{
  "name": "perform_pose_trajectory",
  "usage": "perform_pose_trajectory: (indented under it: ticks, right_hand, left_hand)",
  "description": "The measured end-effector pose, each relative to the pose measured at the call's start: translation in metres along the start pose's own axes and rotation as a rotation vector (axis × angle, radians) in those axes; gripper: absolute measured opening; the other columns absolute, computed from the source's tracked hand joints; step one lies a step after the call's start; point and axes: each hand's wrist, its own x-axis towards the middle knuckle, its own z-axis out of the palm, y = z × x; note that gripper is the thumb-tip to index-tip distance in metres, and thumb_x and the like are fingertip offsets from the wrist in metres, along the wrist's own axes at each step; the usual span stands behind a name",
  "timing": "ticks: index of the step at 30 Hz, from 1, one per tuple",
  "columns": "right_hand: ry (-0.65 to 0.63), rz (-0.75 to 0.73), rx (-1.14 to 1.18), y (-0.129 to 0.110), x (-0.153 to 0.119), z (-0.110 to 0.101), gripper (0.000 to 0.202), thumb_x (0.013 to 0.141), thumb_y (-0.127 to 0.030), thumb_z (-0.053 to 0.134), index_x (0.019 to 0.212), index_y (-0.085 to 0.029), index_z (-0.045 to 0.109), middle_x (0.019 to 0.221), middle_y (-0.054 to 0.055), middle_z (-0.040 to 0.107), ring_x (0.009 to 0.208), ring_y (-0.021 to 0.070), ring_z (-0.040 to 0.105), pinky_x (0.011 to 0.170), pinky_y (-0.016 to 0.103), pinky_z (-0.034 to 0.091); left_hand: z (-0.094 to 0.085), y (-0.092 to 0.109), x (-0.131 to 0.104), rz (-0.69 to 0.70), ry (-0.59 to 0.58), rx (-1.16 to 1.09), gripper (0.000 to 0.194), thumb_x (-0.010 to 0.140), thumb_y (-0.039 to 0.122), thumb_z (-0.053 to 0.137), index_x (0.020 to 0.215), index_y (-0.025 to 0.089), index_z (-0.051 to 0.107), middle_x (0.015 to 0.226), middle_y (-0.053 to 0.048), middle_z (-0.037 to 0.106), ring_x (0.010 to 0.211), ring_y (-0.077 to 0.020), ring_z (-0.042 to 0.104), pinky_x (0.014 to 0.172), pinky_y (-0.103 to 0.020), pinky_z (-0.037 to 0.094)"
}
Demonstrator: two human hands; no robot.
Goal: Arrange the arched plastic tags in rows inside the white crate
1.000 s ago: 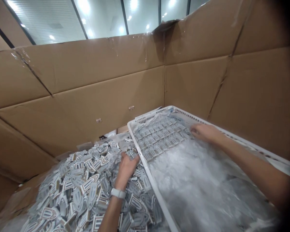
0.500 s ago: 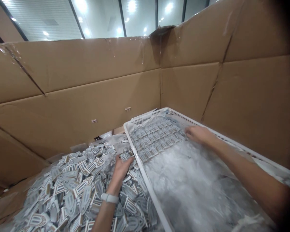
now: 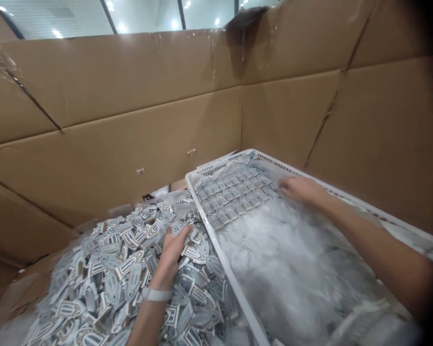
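On the left lies a big heap of flat, pointed grey-and-white slotted pieces (image 3: 111, 283); their kind is unclear. My left hand (image 3: 173, 246), with a pale band on its wrist, is at the heap's right side. Its thumb and fingers curl round several pieces, and the fingertips are hidden among them. Similar pieces (image 3: 234, 194) stand in neat rows at the far end of a white plastic basket (image 3: 222, 254). My right hand (image 3: 299, 188) is over the basket, beside the right end of these rows. Its fingers are bent together, and whatever they pinch is hidden.
Tall cardboard walls (image 3: 147, 120) enclose the heap and basket. Crumpled clear plastic film (image 3: 285, 269) covers the basket's near part. Loose plastic and a small dark object (image 3: 147, 197) lie behind the heap. The basket's raised rim separates my two hands.
My left hand has shifted left, away from the basket's rim. My right hand stays by the end of the rows. The whole view has tipped slightly downward.
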Motion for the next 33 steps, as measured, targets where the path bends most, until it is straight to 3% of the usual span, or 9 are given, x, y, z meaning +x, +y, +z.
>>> perform_pose_trajectory:
  ticks: [8,13,21,24,28,33]
  right_hand:
    - [-0.012,-0.024,0.034,0.001,0.001,0.001,0.031,0.098,-0.026,0.049,0.112,-0.020,0.077,0.116,0.014,0.080,0.105,0.0323,0.073,0.083,0.037,0.051]
    - [-0.017,-0.036,0.023,0.001,0.000,0.002,0.030,0.099,-0.028,0.049,0.105,-0.021,0.077,0.111,0.012,0.080,0.101,0.0290,0.073,0.082,0.035,0.050]
    - [0.022,-0.080,0.043,-0.012,0.000,-0.002,0.031,0.100,-0.028,0.050,0.113,-0.022,0.077,0.111,0.009,0.081,0.098,0.0253,0.074,0.079,0.032,0.047]
    - [0.101,-0.168,0.087,-0.038,-0.001,-0.008,0.032,0.103,-0.031,0.048,0.118,-0.023,0.076,0.118,0.008,0.080,0.101,0.0246,0.073,0.081,0.033,0.048]
    - [0.277,-0.436,0.229,-0.094,-0.017,-0.020,0.031,0.106,-0.028,0.048,0.114,-0.021,0.076,0.114,0.008,0.080,0.097,0.0211,0.073,0.076,0.032,0.047]
    - [0.291,-0.744,0.521,-0.167,-0.059,-0.034,0.027,0.112,-0.035,0.053,0.112,-0.021,0.076,0.104,0.002,0.078,0.082,0.0114,0.069,0.069,0.026,0.046]
  left_hand:
    - [-0.015,0.016,-0.010,0.004,0.097,-0.113,0.055,0.077,0.038,0.086,0.126,0.018,0.071,0.115,-0.006,0.081,0.094,-0.0177,0.077,0.082,-0.025,0.061]
    - [-0.023,0.024,-0.011,0.016,0.174,-0.124,0.058,0.079,0.042,0.088,0.130,0.022,0.070,0.118,-0.004,0.082,0.100,-0.0198,0.078,0.079,-0.025,0.061]
    - [-0.032,0.051,-0.031,-0.073,0.257,-0.294,0.041,0.086,0.033,0.082,0.125,0.024,0.078,0.128,-0.001,0.080,0.104,-0.0141,0.075,0.061,-0.014,0.052]
    - [-0.038,0.054,-0.039,-0.070,0.254,-0.318,0.041,0.087,0.033,0.081,0.127,0.025,0.079,0.128,-0.001,0.079,0.099,-0.0120,0.073,0.062,-0.014,0.052]
    - [-0.047,0.051,-0.048,-0.094,0.262,-0.371,0.051,0.081,0.038,0.090,0.128,0.022,0.078,0.125,-0.002,0.076,0.081,-0.0072,0.064,0.056,-0.014,0.048]
    - [-0.043,0.045,-0.069,-0.153,0.241,-0.409,0.061,0.078,0.044,0.093,0.134,0.028,0.077,0.134,0.001,0.074,0.080,-0.0070,0.063,0.055,-0.014,0.049]
